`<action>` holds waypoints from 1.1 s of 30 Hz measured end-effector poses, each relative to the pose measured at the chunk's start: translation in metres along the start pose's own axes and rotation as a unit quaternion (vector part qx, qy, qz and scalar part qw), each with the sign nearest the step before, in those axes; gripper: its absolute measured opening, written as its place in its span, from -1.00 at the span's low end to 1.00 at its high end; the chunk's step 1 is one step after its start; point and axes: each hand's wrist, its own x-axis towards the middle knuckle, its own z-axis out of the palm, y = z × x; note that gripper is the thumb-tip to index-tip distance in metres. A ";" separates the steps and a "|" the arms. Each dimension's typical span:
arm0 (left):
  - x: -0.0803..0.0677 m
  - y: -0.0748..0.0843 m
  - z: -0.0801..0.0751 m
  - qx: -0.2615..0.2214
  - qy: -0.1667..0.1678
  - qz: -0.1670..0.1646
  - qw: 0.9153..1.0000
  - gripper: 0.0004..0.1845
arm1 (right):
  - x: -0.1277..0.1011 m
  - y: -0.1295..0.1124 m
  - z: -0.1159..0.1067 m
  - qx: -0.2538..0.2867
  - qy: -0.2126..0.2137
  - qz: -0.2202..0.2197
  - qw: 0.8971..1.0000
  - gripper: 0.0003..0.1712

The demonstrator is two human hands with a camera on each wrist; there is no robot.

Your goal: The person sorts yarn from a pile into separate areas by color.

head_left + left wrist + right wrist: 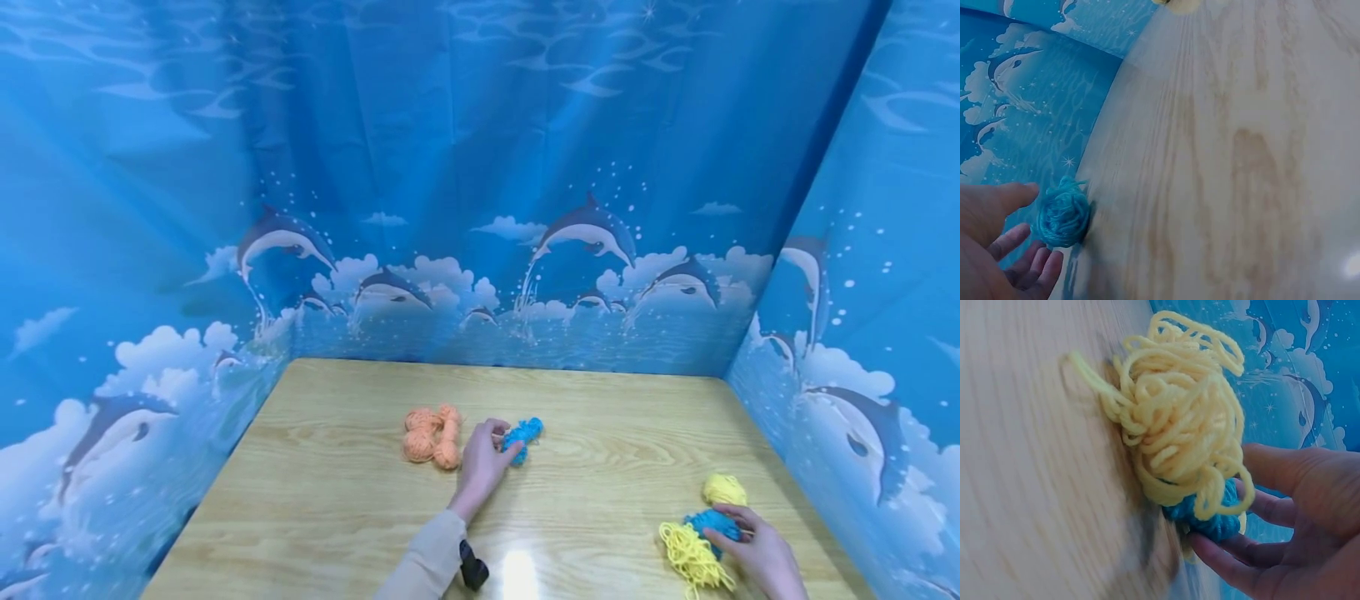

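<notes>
Along the left side, and on across the far side, blue curtain printed with leaping dolphins, white clouds and rippled water. Inside it, wood-grained table. Left of centre on the tabletop, cluster of orange yarn balls: rounder ones on the left, longer one upright in the head view just beside them on the right. Nearer, pale sleeve with black strap at its right edge.

Just right of the orange cluster, left hand, thumb and fingers apart and loosely bent on either side of blue yarn bundle; cannot tell how firm any contact is. Right of that hand, bundle lying on the wood, well apart from the yarn at right.

Far over to the right and nearer, loose tangle of yellow yarn, strands looping out. Against its right, far side, blue yarn ball, clasped between thumb and fingers of right hand. Just beyond, rounded yellow yarn ball. At far right, more dolphin curtain.
</notes>
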 end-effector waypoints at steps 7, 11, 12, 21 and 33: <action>0.012 0.003 -0.002 0.028 -0.030 0.050 0.998 -0.72 | 0.002 0.001 0.002 0.009 0.006 -0.002 1.000 0.08; 0.018 0.001 0.000 0.028 -0.061 0.052 0.996 -0.75 | 0.002 0.000 0.003 0.009 0.009 -0.007 1.000 0.06; 0.018 0.000 0.000 0.025 -0.068 0.051 0.996 -0.76 | 0.002 -0.001 0.003 0.010 0.010 -0.007 1.000 0.05; 0.020 0.000 0.001 0.025 -0.078 0.036 0.996 -0.70 | 0.001 -0.001 0.003 0.005 0.022 -0.010 1.000 -0.03; 0.015 -0.002 0.000 0.026 -0.036 0.028 0.999 -0.73 | 0.001 -0.012 0.004 0.033 0.032 -0.016 0.999 -0.08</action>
